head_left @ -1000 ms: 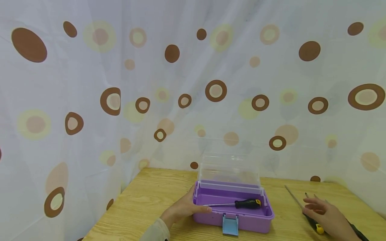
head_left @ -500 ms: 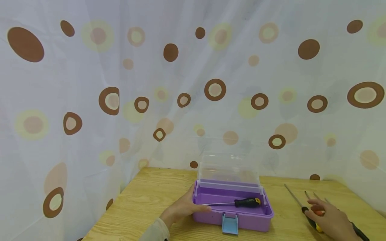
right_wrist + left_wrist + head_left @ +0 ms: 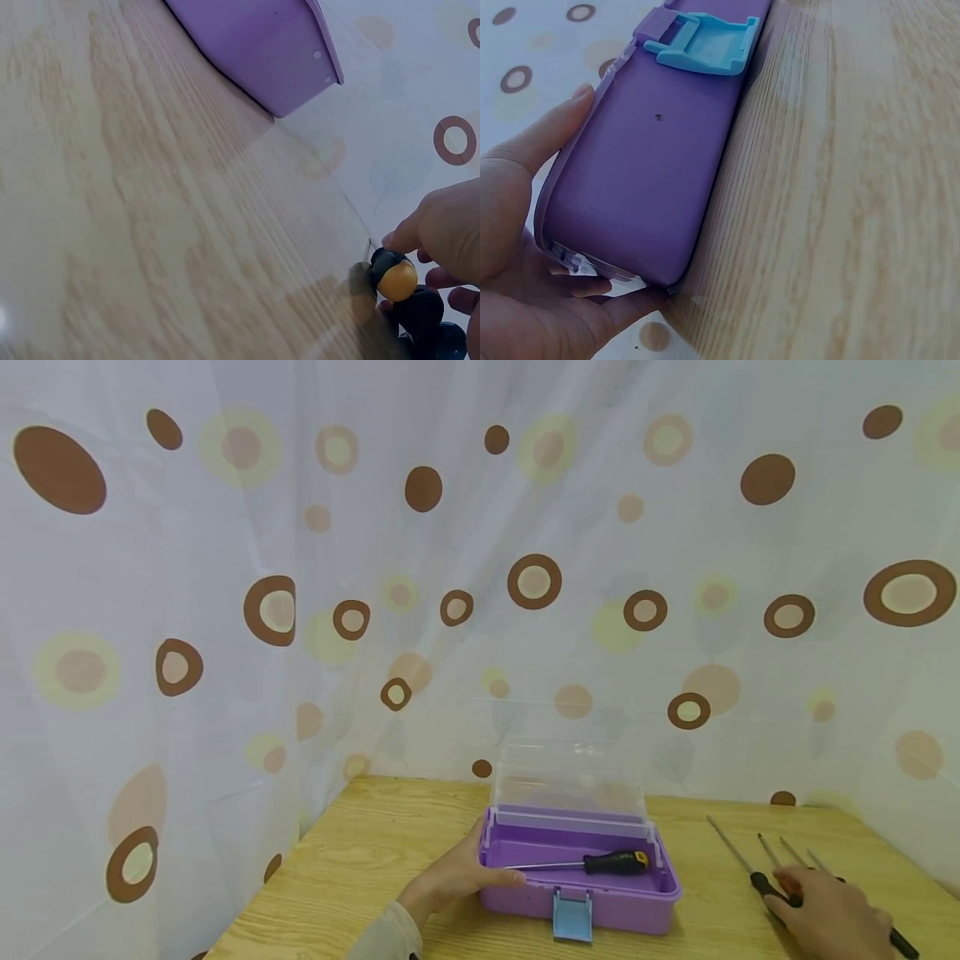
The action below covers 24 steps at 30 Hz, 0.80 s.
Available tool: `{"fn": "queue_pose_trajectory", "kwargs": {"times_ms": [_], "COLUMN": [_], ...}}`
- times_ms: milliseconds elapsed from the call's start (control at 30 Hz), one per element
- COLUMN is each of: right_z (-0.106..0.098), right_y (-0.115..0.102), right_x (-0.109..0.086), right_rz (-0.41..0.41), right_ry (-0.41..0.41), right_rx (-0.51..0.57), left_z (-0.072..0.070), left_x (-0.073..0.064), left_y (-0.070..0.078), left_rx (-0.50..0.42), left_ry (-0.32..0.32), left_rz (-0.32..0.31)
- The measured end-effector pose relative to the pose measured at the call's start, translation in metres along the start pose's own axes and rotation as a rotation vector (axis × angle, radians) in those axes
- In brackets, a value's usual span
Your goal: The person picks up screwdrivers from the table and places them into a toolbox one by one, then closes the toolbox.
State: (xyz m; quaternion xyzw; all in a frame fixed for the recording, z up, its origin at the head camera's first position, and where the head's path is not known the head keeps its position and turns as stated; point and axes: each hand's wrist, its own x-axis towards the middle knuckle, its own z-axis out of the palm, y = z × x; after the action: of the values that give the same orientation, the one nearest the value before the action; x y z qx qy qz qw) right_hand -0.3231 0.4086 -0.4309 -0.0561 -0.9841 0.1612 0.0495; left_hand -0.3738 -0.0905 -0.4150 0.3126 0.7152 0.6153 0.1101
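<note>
A purple toolbox (image 3: 630,917) stands on the table, its clear lid (image 3: 570,785) raised at the back and its blue latch (image 3: 572,920) hanging down. Inside lies a screwdriver (image 3: 617,863) with a black and yellow handle. My left hand (image 3: 448,878) grips the box's left end, thumb over the front rim, fingers round the side. At the right, my right hand (image 3: 836,914) is low over a row of screwdrivers. Its thumb and forefinger pinch a red and black handled screwdriver (image 3: 791,885). Just left lies another black-handled screwdriver (image 3: 761,883); the palm hides the farther handles.
Further right lie more screwdrivers, with one black handle (image 3: 903,943) showing beyond the hand. The wooden table (image 3: 390,827) reaches back to a white curtain (image 3: 450,735) with brown and cream circles, which hangs behind and to the left.
My right hand has come down onto the screwdrivers, and its fingers have drawn in around the red and black handle. The left hand and the toolbox have stayed put.
</note>
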Motion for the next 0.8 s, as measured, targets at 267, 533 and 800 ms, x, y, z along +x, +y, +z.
{"fn": "queue_pose_trajectory", "kwargs": {"times_ms": [267,533,800], "right_z": [0.007,0.012,0.011], "right_y": [0.004,0.004,0.000], "right_x": [0.005,0.004,0.002], "right_rz": [0.062,-0.012,0.026], "right_ry": [-0.005,-0.004,-0.005], "right_rx": [-0.047,-0.048,-0.043], "left_z": [0.000,0.001,0.002], "left_x": [0.000,0.000,0.000], "left_y": [0.001,0.001,0.001], "left_rx": [0.002,0.000,0.016], "left_ry": [-0.001,0.015,0.020], "left_rz": [-0.009,-0.028,-0.044]}}
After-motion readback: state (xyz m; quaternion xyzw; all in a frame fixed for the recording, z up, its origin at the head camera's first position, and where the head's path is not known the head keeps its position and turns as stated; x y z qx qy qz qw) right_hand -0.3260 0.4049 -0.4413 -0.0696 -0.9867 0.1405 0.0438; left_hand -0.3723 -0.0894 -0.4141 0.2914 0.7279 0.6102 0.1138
